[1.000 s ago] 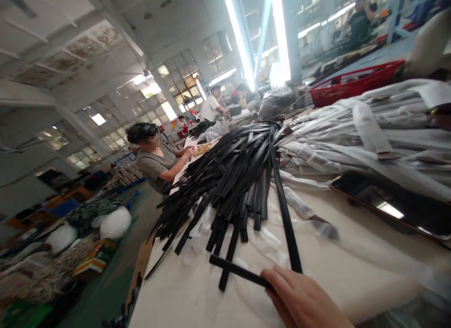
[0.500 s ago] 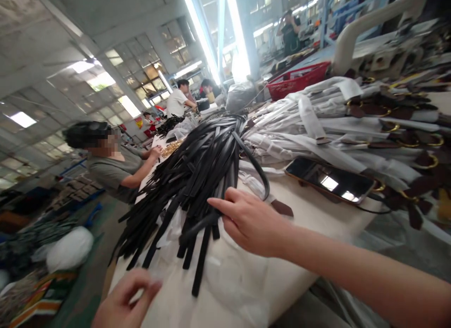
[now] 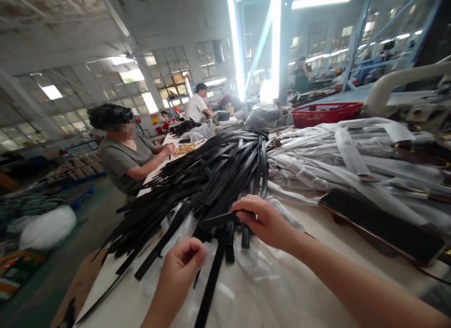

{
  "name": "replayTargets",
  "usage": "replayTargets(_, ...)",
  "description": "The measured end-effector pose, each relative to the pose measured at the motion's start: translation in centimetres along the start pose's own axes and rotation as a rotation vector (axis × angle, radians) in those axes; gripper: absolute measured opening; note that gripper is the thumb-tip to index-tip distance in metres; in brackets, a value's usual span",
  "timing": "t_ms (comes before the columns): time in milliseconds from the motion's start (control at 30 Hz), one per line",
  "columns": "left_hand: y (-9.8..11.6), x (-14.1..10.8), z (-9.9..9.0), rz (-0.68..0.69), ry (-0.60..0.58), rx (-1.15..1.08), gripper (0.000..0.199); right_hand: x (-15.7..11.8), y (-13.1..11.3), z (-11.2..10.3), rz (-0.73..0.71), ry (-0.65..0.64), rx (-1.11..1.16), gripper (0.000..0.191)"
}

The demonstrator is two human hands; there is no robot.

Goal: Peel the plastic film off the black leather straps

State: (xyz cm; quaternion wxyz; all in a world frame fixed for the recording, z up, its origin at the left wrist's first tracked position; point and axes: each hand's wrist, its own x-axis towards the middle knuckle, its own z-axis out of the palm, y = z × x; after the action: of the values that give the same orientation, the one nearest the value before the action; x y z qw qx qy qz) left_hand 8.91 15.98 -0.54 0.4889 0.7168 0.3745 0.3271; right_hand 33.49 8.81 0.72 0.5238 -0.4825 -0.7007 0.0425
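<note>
Black leather straps, long and flat, heaped on pale worktop; right hand gripped one strap; left hand half-curled, hold unclear.

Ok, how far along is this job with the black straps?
Looks early: the white-wrapped straps lying bundled look done; the right hand is pinching one black strap, left hand beside it; most of the black strap heap remains loose.

bare left hand and bare right hand, both on slim bare forearms
</note>
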Motion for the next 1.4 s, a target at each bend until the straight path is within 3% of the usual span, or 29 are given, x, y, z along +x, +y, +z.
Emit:
replayTargets(167, 0.2, 0.2, -0.5, -0.058, -0.024, -0.174, 0.033, 0.0, -0.8, 0.1, -0.028, -0.067, -0.011, 0.013)
replayTargets(500, 1.0, 0.3, -0.5, -0.104, -0.044, -0.170, 0.025, -0.1, -0.6, 0.3, -0.029, -0.144, -0.086, 0.014)
replayTargets(633, 1.1, 0.1, -0.1, -0.069, -0.082, 0.035, 0.023, -0.1, -0.9, 0.4, -0.079, -0.220, -0.196, 0.017)
replayTargets(833, 2.2, -0.5, 1.3, 0.110, -0.220, 0.516, 0.020, -1.4, -2.1, 3.1, -0.180, -0.347, -0.308, 0.017)
replayTargets(933, 3.2, -1.2, 0.2, 0.114, -0.230, 0.745, 0.022, -1.2, -1.0, 2.7, -0.145, -0.442, -0.302, 0.022)
replayTargets(1033, 4.5, -2.1, -1.9, 0.040, -0.218, 0.924, 0.022, -0.4, 0.5, 1.0, -0.049, -0.478, -0.337, 0.012)
replayTargets(1133, 5.5, -3.0, -2.7, -0.022, -0.219, 1.049, 0.020, -0.4, 0.2, 0.6, -0.098, -0.454, -0.293, 0.016)
replayTargets(1267, 5.5, -3.7, -0.7, 0.087, -0.191, 1.124, 0.016, -1.9, -2.3, 3.1, -0.206, -0.341, -0.290, 0.022)
replayTargets(1400, 4.4, -4.3, 0.6, 0.162, -0.151, 1.163, 0.017, -2.1, -1.2, 3.0, -0.200, -0.442, -0.331, 0.025)
